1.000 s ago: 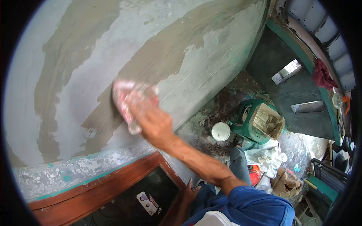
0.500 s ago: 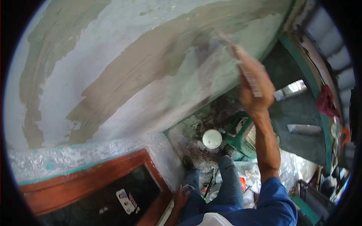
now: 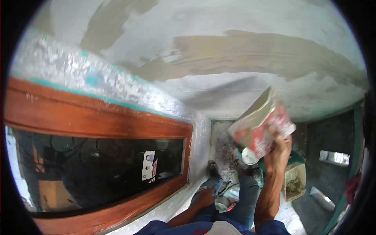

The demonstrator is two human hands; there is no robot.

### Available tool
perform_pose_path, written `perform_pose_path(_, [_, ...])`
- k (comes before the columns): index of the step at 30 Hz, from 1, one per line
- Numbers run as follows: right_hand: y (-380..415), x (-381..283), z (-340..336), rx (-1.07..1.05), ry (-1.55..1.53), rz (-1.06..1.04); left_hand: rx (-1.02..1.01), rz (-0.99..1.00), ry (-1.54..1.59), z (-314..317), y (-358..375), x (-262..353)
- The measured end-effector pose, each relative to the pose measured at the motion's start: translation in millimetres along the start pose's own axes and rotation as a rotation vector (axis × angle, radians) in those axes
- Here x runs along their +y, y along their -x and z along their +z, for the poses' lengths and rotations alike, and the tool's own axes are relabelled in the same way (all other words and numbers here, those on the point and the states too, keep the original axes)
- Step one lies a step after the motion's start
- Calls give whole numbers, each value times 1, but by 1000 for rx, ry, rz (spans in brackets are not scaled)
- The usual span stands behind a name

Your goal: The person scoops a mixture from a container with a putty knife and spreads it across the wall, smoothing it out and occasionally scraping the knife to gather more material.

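My right hand (image 3: 280, 150) is closed round a broad, angular piece (image 3: 258, 125) with a pale, putty-smeared face and a red-and-white side, held out below the wall. Wide grey-beige putty strokes (image 3: 250, 55) cross the pale wall (image 3: 188, 19). Down by my thigh, my left hand (image 3: 206, 196) has its fingers bent beside a thin bluish thing that I cannot make out. A squarish pale container (image 3: 294, 182) with putty-like stuff inside stands right of my right forearm.
A wood-framed window (image 3: 98, 117) with a sticker (image 3: 149, 166) fills the left side. A round white pail (image 3: 249, 156) is on the floor near my feet, beside a green object (image 3: 296, 158). Two shiny metallic pieces (image 3: 334, 158) (image 3: 322, 199) lie at right, near a dark red cloth (image 3: 352, 187).
The view has swung left toward the window. My right hand has come down from the wall and now shows the broad piece. My left hand has moved onto my thigh, farther into view.
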State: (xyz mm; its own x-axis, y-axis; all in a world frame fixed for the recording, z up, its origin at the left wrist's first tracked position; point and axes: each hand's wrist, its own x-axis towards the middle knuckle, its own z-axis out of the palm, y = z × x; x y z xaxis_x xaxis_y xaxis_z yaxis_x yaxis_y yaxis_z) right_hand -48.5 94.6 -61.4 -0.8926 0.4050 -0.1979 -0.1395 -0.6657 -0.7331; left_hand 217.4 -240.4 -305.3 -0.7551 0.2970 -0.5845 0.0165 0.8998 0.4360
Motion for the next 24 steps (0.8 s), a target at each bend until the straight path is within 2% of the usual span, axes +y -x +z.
perform_pose_path(2, [25, 21, 23, -46, 140, 141, 28, -14, -65, 8, -2, -17])
perform_pose_path(3, [35, 31, 29, -115, 235, 77, 28, -61, -20, 2, -8, -16])
perform_pose_path(5, [46, 36, 52, -258, 645, -53, 163, -11, -10, 19, -15, -39])
perform_pose_path(7, [30, 24, 74, -766, 1216, -684, 176, -26, 21, 32, -18, -54])
perform_pose_path(8, [29, 3, 106, -913, 1454, -879, 139, -66, 5, 32, -18, -56])
perform_pose_path(9, [23, -8, 127, -1013, 1686, -1173, 203, -57, 55, 43, -18, -62])
perform_pose_path(10, [17, -16, 149, -1079, 1776, -1319, 220, -88, 79, 53, -17, -62])
perform_pose_path(12, [2, -20, 191, -1166, 1870, -1589, 205, -191, 113, 62, -20, -53])
perform_pose_path(13, [-6, -16, 209, -1210, 1901, -1716, 307, -184, 130, 77, -23, -51])
perform_pose_path(14, [-12, -6, 227, -1249, 1912, -1731, 308, -229, 167, 79, -24, -42])
perform_pose_path(17, [-31, 27, 267, -1282, 2052, -2374, 351, -325, 269, 76, -21, -11])
perform_pose_path(19, [-39, 40, 281, -1255, 2051, -2547, 316, -388, 281, 84, -19, -3])
perform_pose_path(22, [-49, 60, 297, -1244, 1945, -2600, 317, -441, 382, 80, -16, 7])
perform_pose_path(24, [-48, 68, 303, -1242, 1981, -2651, 329, -479, 408, 79, -18, 10])
